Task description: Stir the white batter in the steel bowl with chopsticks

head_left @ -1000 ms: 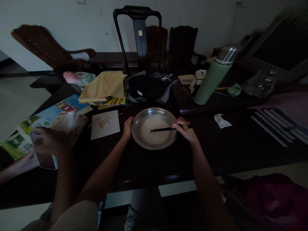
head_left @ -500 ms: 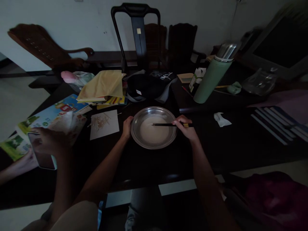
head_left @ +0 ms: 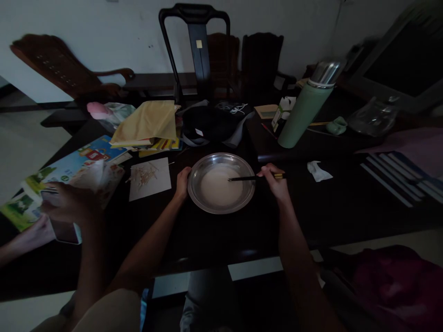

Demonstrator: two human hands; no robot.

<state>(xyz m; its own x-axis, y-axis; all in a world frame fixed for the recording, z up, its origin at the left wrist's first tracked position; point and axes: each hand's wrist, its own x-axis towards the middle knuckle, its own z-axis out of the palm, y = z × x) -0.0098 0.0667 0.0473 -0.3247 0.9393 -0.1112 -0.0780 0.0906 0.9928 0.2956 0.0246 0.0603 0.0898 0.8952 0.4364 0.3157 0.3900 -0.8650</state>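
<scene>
Metal bowl (head_left: 195,185): set toward near edge of table (head_left: 221,237), holding whitish liquid (head_left: 219,191).
Left hand (head_left: 182,183): clamped on left rim of bowl.
Right hand (head_left: 275,181): clamped on black chopsticks (head_left: 247,178), tips at the liquid.
White sheet (head_left: 163,184): left of bowl, bearing thin pale sticks (head_left: 147,175).
Green vacuum flask (head_left: 305,113): right of bowl, farther from near edge.
High-backed chair (head_left: 200,57): beyond far edge.

Bowl (head_left: 221,210) on table (head_left: 221,235) — paper (head_left: 161,185) to L, flask (head_left: 305,116) behind on R.
</scene>
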